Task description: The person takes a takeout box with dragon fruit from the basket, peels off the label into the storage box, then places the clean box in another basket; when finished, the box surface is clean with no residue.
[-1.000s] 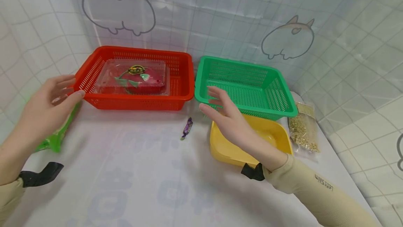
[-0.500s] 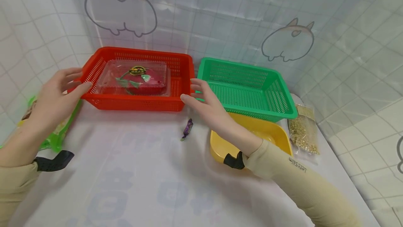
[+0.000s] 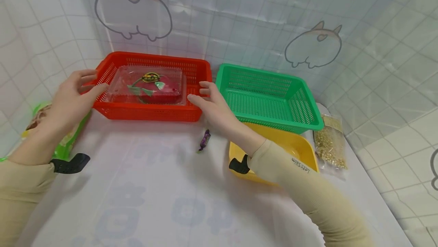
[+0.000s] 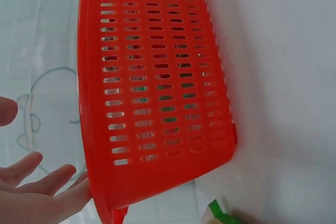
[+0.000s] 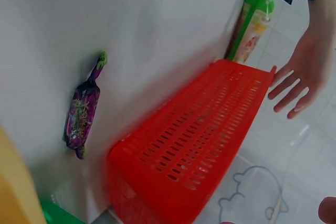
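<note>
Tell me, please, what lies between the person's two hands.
Most of the red basket, with a clear box inside it, lies between the left hand and the right hand, as the head view shows.

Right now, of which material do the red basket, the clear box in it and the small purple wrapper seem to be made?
The red basket looks like moulded plastic with a slight sheen: even colour, rows of regular slots. The clear box seems thin, shiny plastic, being see-through with bright reflections. The small purple wrapper is probably glossy film, possibly foil: crinkled, with pinched ends.
</note>
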`<action>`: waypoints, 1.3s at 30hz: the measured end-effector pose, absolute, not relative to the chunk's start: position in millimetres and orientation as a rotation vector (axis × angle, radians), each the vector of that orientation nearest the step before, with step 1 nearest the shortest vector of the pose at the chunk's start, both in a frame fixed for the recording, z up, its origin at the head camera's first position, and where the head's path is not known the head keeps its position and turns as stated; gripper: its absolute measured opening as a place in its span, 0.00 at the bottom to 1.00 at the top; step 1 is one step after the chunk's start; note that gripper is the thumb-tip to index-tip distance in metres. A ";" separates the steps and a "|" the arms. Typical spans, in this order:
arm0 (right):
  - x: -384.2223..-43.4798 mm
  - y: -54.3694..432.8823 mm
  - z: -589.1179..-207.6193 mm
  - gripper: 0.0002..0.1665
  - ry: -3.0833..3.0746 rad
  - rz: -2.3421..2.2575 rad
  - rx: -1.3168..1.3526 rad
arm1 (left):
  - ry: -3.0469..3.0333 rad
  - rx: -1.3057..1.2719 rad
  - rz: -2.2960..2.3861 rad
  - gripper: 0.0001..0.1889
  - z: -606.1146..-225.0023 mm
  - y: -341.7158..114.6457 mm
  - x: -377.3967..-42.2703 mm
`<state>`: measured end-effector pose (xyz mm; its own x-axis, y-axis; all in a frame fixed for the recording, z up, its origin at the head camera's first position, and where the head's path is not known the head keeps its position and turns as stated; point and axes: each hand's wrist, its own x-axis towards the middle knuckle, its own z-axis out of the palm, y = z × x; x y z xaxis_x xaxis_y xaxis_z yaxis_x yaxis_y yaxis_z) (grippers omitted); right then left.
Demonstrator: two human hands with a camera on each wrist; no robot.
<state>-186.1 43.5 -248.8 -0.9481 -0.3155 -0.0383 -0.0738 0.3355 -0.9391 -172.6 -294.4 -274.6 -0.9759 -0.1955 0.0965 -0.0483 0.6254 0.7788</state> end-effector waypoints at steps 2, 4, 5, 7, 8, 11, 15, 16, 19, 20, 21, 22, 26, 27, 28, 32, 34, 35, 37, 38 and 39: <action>-190.6 38.3 -250.2 0.36 2.384 -1.667 -0.334 | -2.674 0.208 -1.286 0.39 -274.8 -293.7 -175.2; -195.4 33.4 -251.4 0.37 2.379 -1.679 -0.315 | -2.670 0.211 -1.296 0.39 -274.6 -293.1 -178.1; -197.8 31.3 -251.8 0.37 2.377 -1.679 -0.307 | -2.672 0.221 -1.296 0.39 -274.8 -293.2 -179.8; -202.6 27.6 -252.3 0.38 2.371 -1.684 -0.287 | -2.670 0.228 -1.310 0.40 -274.3 -293.2 -183.9; -205.3 25.9 -252.7 0.38 2.369 -1.686 -0.277 | -2.671 0.227 -1.308 0.40 -274.1 -293.5 -186.4; -214.5 21.7 -254.2 0.38 2.374 -1.686 -0.258 | -2.683 0.213 -1.311 0.41 -273.5 -294.6 -195.4; -227.3 16.5 -256.2 0.37 2.394 -1.680 -0.235 | -2.704 0.187 -1.321 0.42 -273.3 -293.9 -210.2; -230.3 15.1 -256.7 0.38 2.403 -1.669 -0.233 | -2.706 0.184 -1.321 0.42 -273.5 -293.4 -214.0; -238.8 9.3 -258.2 0.38 2.414 -1.650 -0.236 | -2.731 0.162 -1.306 0.43 -274.1 -292.7 -223.8; -241.8 7.0 -259.1 0.38 2.418 -1.643 -0.242 | -2.742 0.150 -1.300 0.43 -274.5 -292.6 -226.5; -244.6 4.6 -260.0 0.39 2.419 -1.637 -0.246 | -2.757 0.139 -1.289 0.44 -274.8 -292.6 -228.9; -247.9 2.0 -261.1 0.39 2.424 -1.629 -0.247 | -2.773 0.131 -1.285 0.44 -275.1 -292.6 -231.0; -259.2 -8.0 -267.3 0.38 2.411 -1.627 -0.260 | -2.859 0.147 -1.264 0.49 -276.1 -292.5 -237.4; -261.7 -10.0 -269.1 0.38 2.404 -1.629 -0.261 | -2.879 0.154 -1.263 0.50 -276.2 -292.1 -238.9; -263.9 -11.8 -270.9 0.37 2.399 -1.630 -0.262 | -2.895 0.157 -1.268 0.51 -276.5 -291.6 -240.3; -271.2 -17.4 -277.5 0.37 2.385 -1.633 -0.263 | -2.938 0.147 -1.305 0.53 -278.7 -289.7 -245.9; -275.0 -20.1 -280.3 0.36 2.383 -1.633 -0.271 | -2.945 0.155 -1.318 0.53 -280.5 -289.5 -248.3; -277.2 -21.3 -281.7 0.36 2.382 -1.631 -0.276 | -2.945 0.162 -1.326 0.54 -281.3 -289.7 -249.4; -282.0 -23.5 -284.8 0.35 2.382 -1.628 -0.282 | -2.940 0.177 -1.342 0.54 -282.8 -290.0 -251.6; -284.3 -24.2 -286.2 0.35 2.377 -1.633 -0.284 | -2.936 0.186 -1.353 0.55 -283.6 -290.2 -252.8; -286.4 -24.8 -287.7 0.35 2.364 -1.640 -0.285 | -2.931 0.188 -1.373 0.55 -284.5 -290.3 -254.1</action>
<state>-286.4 -24.8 -287.7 -0.9497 -0.2992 -0.0920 -0.0186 0.3473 -0.9376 -254.1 -290.3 -284.5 -0.9882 -0.0622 -0.1398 -0.1472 0.6353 0.7581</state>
